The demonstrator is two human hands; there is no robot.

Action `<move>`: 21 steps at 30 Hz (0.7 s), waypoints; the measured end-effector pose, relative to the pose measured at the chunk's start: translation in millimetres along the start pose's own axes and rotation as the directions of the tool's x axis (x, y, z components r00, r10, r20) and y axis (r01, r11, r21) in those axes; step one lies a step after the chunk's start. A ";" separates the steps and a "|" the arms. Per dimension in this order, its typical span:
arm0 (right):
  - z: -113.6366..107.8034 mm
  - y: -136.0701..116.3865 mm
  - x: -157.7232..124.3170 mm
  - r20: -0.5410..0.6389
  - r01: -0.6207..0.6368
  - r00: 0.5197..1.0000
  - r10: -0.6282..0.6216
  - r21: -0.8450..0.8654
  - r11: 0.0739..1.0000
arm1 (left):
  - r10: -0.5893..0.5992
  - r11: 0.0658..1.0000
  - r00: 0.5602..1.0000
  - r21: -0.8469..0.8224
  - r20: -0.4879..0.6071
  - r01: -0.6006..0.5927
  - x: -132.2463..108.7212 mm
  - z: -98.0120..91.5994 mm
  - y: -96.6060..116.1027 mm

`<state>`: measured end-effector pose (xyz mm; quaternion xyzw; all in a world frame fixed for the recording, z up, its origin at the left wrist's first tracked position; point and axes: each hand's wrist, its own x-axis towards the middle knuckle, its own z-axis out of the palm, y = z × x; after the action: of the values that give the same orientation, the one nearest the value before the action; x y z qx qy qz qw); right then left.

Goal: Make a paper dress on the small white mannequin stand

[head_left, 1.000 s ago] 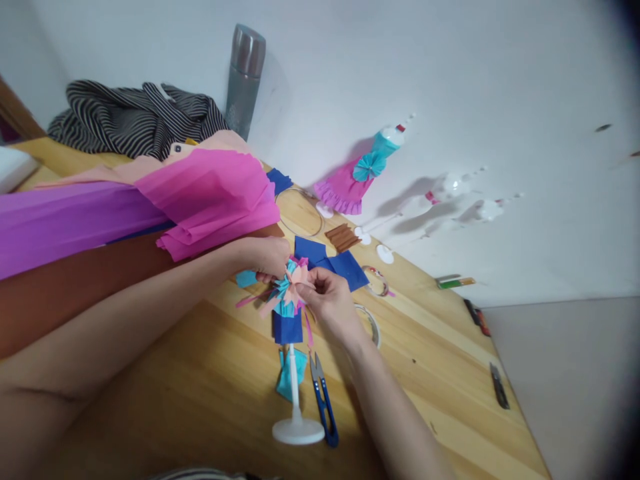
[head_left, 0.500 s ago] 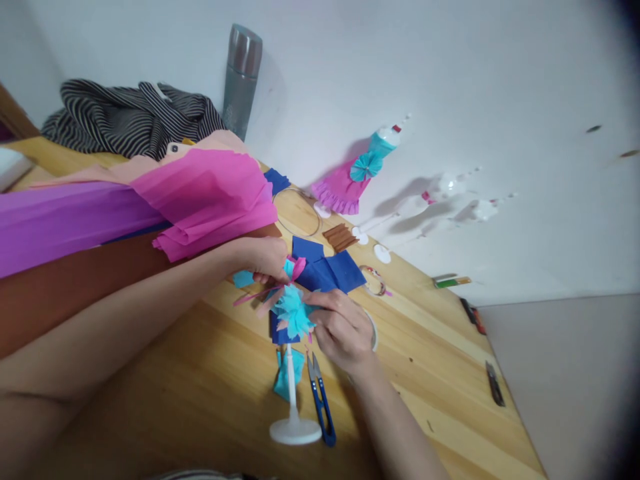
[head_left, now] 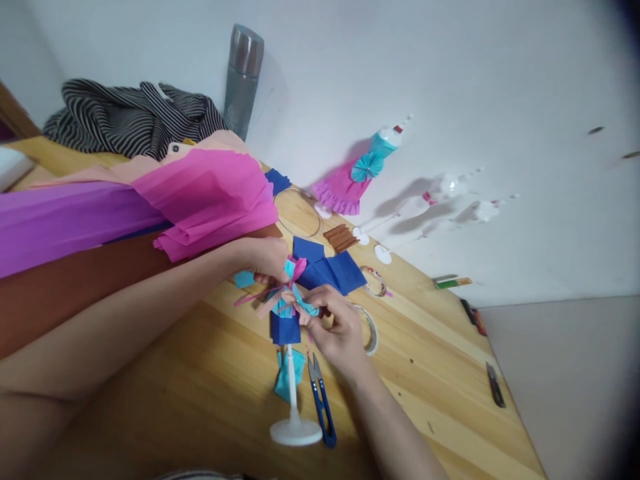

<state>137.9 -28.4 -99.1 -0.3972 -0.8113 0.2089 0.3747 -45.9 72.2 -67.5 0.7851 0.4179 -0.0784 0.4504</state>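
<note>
Pinches the teal-and-pink paper tuft (head_left: pixel 289 301) from behind with the left hand (head_left: pixel 267 259), fingers shut tight on it. Looks meant to pin it against the top of the small white stand (head_left: pixel 296 432) so nothing slips or tips. Nips one teal strip at the tuft's near edge between thumb and forefinger of the right hand (head_left: pixel 337 327): a narrow, closed grip, other fingers curled in. Holds the tuft right above the blue paper wrap (head_left: pixel 285 328) on the stand's post, over the wooden table (head_left: pixel 450 413). Angles the left forearm in low from the left, wrist bent down. Brings the right forearm up from below, palm turned inward. Has the blue snips (head_left: pixel 323 407) lying just beside the stand's base, handy, and the tape roll (head_left: pixel 377 331) just behind the right hand.
</note>
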 end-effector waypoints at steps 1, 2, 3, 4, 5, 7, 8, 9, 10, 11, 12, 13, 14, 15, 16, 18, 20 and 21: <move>0.4 0.1 -0.3 0.002 -0.037 0.999 0.037 0.004 0.999 | 0.003 1.000 1.000 0.000 0.004 -0.003 -0.1 -0.5 0.0; 0.8 0.7 -0.9 0.006 -0.078 0.997 0.078 0.002 0.997 | 0.006 1.000 1.000 0.000 0.006 -0.006 -0.2 -0.9 0.1; 1.4 1.6 -1.7 0.010 -0.126 0.992 0.126 0.003 0.992 | 0.008 1.000 1.000 0.000 0.008 -0.008 -0.3 -1.2 0.1; 1.9 2.8 -2.4 0.012 -0.187 0.982 0.187 0.018 0.982 | 0.009 1.000 1.000 0.001 0.008 -0.009 -0.4 -1.4 0.2; 2.5 4.2 -2.9 0.012 -0.260 0.966 0.260 0.057 0.964 | 0.009 1.000 1.000 0.001 0.008 -0.009 -0.4 -1.4 0.2; 3.1 6.9 -2.5 0.015 -0.410 0.909 0.417 0.224 0.884 | 0.008 1.000 1.000 -0.003 0.003 -0.008 -0.3 -1.0 0.0; 3.1 8.0 -1.3 0.040 -0.471 0.873 0.486 0.330 0.818 | 0.007 1.000 1.000 -0.006 0.001 -0.007 -0.1 -0.6 -0.1; 2.8 8.8 0.5 0.082 -0.520 0.837 0.541 0.427 0.740 | 0.006 1.000 1.000 -0.011 0.000 -0.006 0.2 -0.1 -0.4; 2.5 9.3 3.1 0.135 -0.559 0.804 0.578 0.502 0.660 | 0.004 1.000 1.000 -0.015 -0.002 -0.004 0.4 0.3 -0.7; 2.3 9.7 6.2 0.191 -0.592 0.777 0.600 0.546 0.593 | 0.002 1.000 1.000 -0.018 -0.002 -0.002 0.7 0.7 -1.0; 2.5 10.1 9.6 0.238 -0.621 0.755 0.611 0.559 0.549 | 0.001 1.000 1.000 -0.022 -0.003 -0.001 0.9 1.0 -1.3; 3.2 10.7 13.2 0.269 -0.645 0.738 0.619 0.551 0.529 | 0.000 1.000 1.000 -0.025 -0.003 0.000 0.9 1.1 -1.5; 4.6 11.7 16.8 0.281 -0.661 0.727 0.626 0.534 0.528 | -0.001 1.000 1.000 -0.028 -0.002 0.001 0.8 1.0 -1.5; 6.5 13.1 20.0 0.279 -0.668 0.723 0.631 0.512 0.540 | -0.004 1.000 1.000 -0.029 -0.001 0.004 0.5 0.9 -1.4; 8.8 14.8 22.8 0.272 -0.672 0.724 0.634 0.490 0.556 | -0.007 1.000 1.000 -0.028 0.001 0.007 0.1 0.6 -1.2; 13.6 18.3 26.9 0.254 -0.671 0.728 0.637 0.457 0.584 | -0.014 1.000 1.000 -0.022 0.002 0.014 -0.6 -0.3 -0.3; 17.0 20.9 29.1 0.237 -0.669 0.731 0.639 0.432 0.605 | -0.016 1.000 1.000 -0.009 0.000 0.016 -1.1 -1.0 0.7; 17.9 21.5 29.6 0.229 -0.668 0.734 0.640 0.418 0.616 | -0.016 1.000 1.000 -0.003 -0.001 0.016 -1.3 -1.3 1.1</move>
<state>122.7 7.4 -111.1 -0.5544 -0.5440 0.5337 0.3345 -46.3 72.2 -65.4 0.7812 0.4245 -0.0810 0.4505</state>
